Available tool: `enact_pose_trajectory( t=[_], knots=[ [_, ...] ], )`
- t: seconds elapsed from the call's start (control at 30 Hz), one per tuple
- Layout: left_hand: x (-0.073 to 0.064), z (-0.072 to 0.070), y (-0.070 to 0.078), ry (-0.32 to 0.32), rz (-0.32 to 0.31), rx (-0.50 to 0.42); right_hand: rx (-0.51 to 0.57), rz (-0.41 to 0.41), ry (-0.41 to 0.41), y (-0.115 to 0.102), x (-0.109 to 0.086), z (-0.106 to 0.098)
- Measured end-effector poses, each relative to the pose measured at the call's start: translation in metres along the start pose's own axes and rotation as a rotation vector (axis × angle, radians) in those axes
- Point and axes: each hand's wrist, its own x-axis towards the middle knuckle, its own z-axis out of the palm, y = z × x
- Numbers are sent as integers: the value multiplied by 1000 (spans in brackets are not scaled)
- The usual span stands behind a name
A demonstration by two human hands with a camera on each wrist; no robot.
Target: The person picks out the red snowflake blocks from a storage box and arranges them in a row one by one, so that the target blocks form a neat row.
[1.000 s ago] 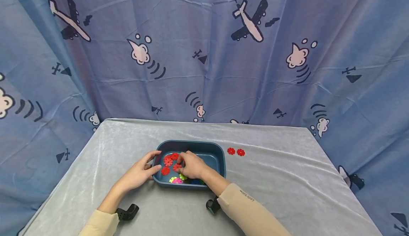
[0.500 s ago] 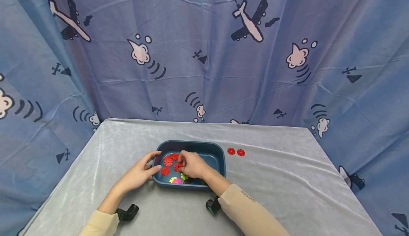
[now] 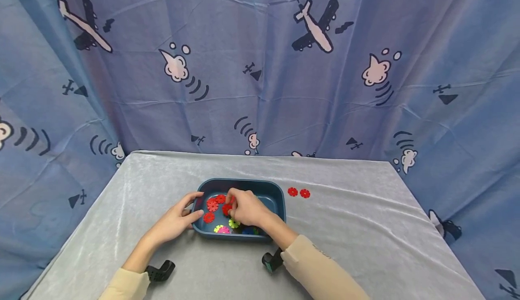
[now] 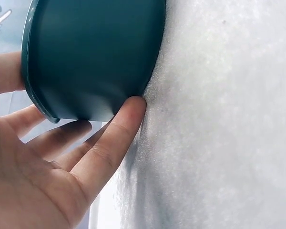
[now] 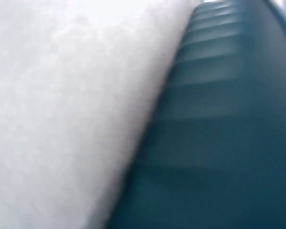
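My left hand [image 3: 175,219] holds the left end of a dark teal plastic box [image 3: 243,236]. In the left wrist view, one digit of the left hand [image 4: 52,167] reaches over the rim while other fingers touch the outer wall of the box [image 4: 95,52]. Inside the box, my right hand [image 3: 248,208] has curled fingers and pinches a red notched plastic disc [image 3: 226,210]; the fingers partly cover it. More red notched discs [image 3: 212,205] lie to its left. The right wrist view shows only the blurred outer wall of the box [image 5: 205,143], no hand.
Yellow-green [image 3: 233,223] and pink discs [image 3: 224,230] lie along the near side inside the box, with blue ones partly hidden. Two red discs [image 3: 298,192] sit on the grey cloth-covered table [image 3: 357,209], right of the box. A blue patterned curtain [image 3: 260,65] hangs behind.
My right hand has shifted slightly within the box, and the red disc at its fingertips has moved a little right and away from me. The left hand keeps its place on the box.
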Motion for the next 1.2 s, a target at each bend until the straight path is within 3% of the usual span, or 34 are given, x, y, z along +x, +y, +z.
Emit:
enact_pose_trajectory(
  t=[0.33, 0.6, 0.9, 1.2],
  knots=[
    [-1, 0, 1, -1, 8, 1, -20, -47, 55, -3, -19, -34],
    [-2, -2, 1, 0, 9, 18, -7, -42, 155, 9, -30, -64],
    [-2, -2, 0, -5, 14, 13, 7, 30, 268, 35, -45, -94],
    [-2, -1, 0, -5, 18, 21, -32, 71, 333, 77, -67, -119]
  ],
)
